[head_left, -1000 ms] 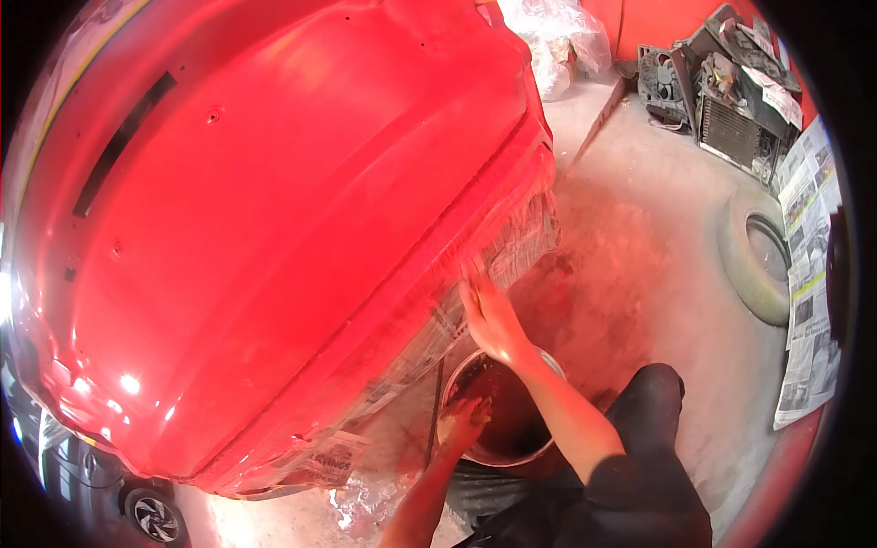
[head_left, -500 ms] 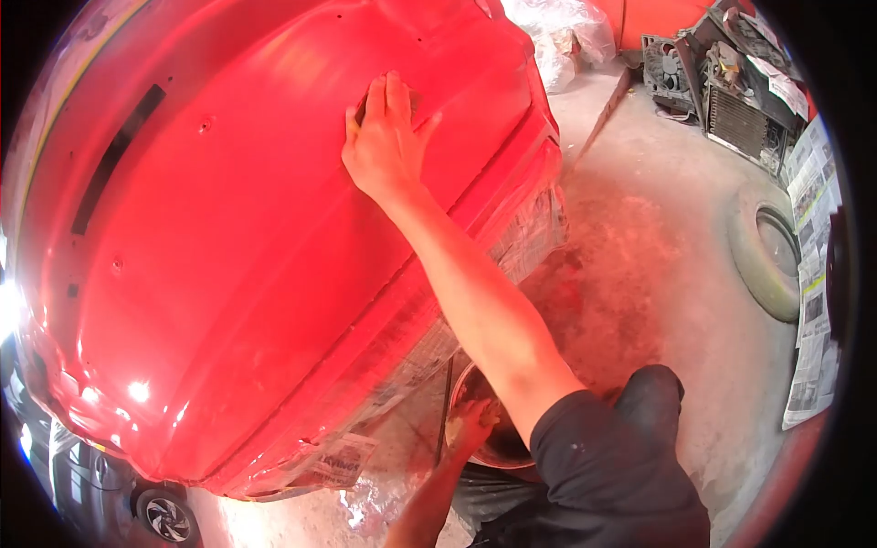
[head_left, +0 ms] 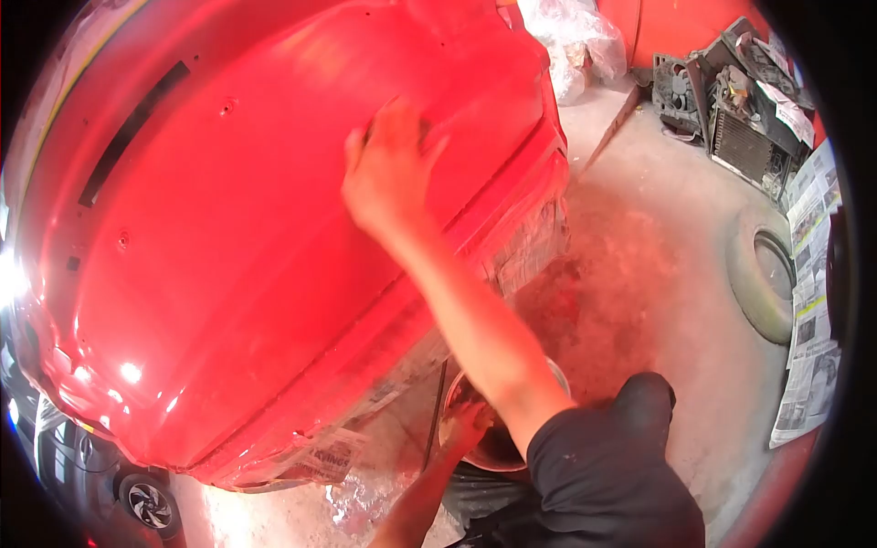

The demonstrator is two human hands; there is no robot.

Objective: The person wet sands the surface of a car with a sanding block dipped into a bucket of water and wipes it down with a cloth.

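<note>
A large red car panel (head_left: 247, 228) with a glossy, wet-looking surface fills the left and centre. On its upper part lies my right hand (head_left: 391, 173), fingers pressing down on a dark pad (head_left: 426, 135) that shows only at its edges. Lower down, my left hand (head_left: 466, 425) is closed at the left side of a round bucket (head_left: 559, 373), around something I cannot make out. My right forearm hides part of the bucket. Newspaper masking (head_left: 534, 242) hangs along the panel's near edge.
A tire (head_left: 754, 274) lies on the concrete floor at the right, beside hanging newspaper sheets (head_left: 808, 301). Used car parts (head_left: 744, 142) are piled at the upper right, near clear plastic wrapping (head_left: 580, 41). A dark car's wheel (head_left: 149, 505) shows at the lower left.
My right hand has gone from above the bucket up onto the panel and is now slightly lower there than half a second ago. My left hand has stayed at the bucket.
</note>
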